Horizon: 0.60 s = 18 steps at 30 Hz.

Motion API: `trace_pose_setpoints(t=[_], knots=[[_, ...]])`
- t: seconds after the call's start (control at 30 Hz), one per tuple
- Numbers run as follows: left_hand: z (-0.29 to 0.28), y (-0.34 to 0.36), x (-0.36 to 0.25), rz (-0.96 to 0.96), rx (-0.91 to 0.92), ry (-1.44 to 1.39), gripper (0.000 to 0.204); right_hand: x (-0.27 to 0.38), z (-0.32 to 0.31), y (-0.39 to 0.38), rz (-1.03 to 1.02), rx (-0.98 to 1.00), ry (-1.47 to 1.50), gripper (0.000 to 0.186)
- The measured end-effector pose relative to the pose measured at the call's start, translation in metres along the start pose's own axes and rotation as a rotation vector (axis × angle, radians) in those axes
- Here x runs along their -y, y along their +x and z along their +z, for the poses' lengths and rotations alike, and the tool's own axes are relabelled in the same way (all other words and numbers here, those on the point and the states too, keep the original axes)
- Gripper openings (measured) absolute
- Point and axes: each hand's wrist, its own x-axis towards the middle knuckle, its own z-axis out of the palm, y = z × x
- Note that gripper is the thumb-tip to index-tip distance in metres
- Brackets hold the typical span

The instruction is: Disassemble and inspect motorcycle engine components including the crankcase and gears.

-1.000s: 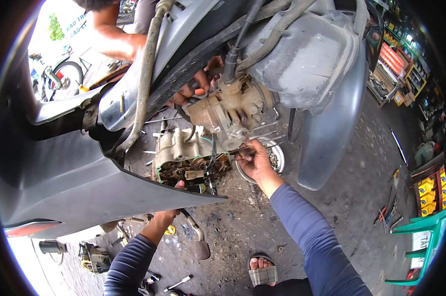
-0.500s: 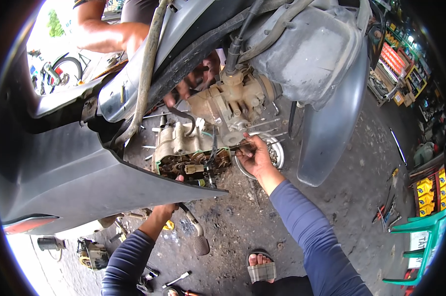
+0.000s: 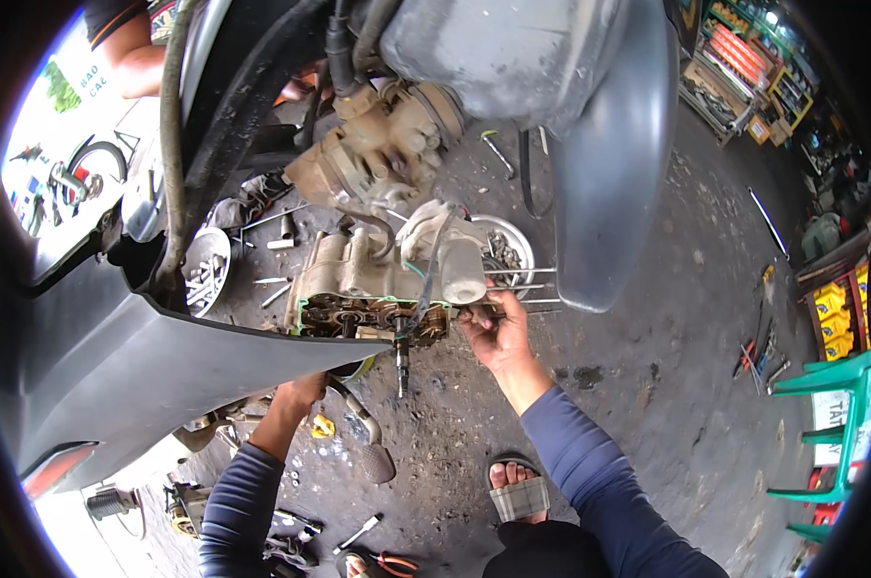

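Note:
A motorcycle engine block (image 3: pixel 334 265) with an open side and exposed inner parts hangs under the bike's frame. My right hand (image 3: pixel 496 337) is closed around the engine's right end, beside protruding metal studs (image 3: pixel 517 279). My left hand (image 3: pixel 303 389) reaches behind the grey body panel (image 3: pixel 156 337), which hides its fingers. Near it is a foot pedal lever (image 3: pixel 378 460). A silver cylinder (image 3: pixel 462 270) sits on the block's right, and a shaft (image 3: pixel 403 366) juts from its open side. Above is a dusty carburetor (image 3: pixel 382 144).
Metal bowls (image 3: pixel 225 246) (image 3: pixel 524 252) of small parts stand behind the engine. A rear mudguard (image 3: pixel 609 164) hangs at the right. Pliers (image 3: pixel 395 563) and a socket tool (image 3: pixel 360 530) lie near my feet. A green plastic chair (image 3: pixel 845 424) stands at far right. Another person's arm (image 3: pixel 137 63) shows upper left.
The engine block now sits farther from the carburetor, with its silver cylinder more visible. The other person's hand has drawn back from the hose. The whole view has shifted.

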Motion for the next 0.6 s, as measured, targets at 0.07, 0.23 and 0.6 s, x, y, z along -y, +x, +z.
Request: trace_pose_setpoints(t=[0.07, 0.23, 0.6], knots=[[-0.006, -0.002, -0.003, 0.047, 0.016, 0.181, 0.038, -0.004, -0.005, -0.018, -0.003, -0.037, 0.031, 0.022], [0.010, -0.017, -0.023, 0.231, 0.137, 0.308, 0.051, 0.008, -0.024, -0.050, -0.055, -0.132, 0.077, 0.022], [0.052, -0.052, -0.069, -0.064, 0.214, 0.336, 0.066, 0.038, -0.038, -0.125, -0.135, -0.232, 0.147, 0.010]])
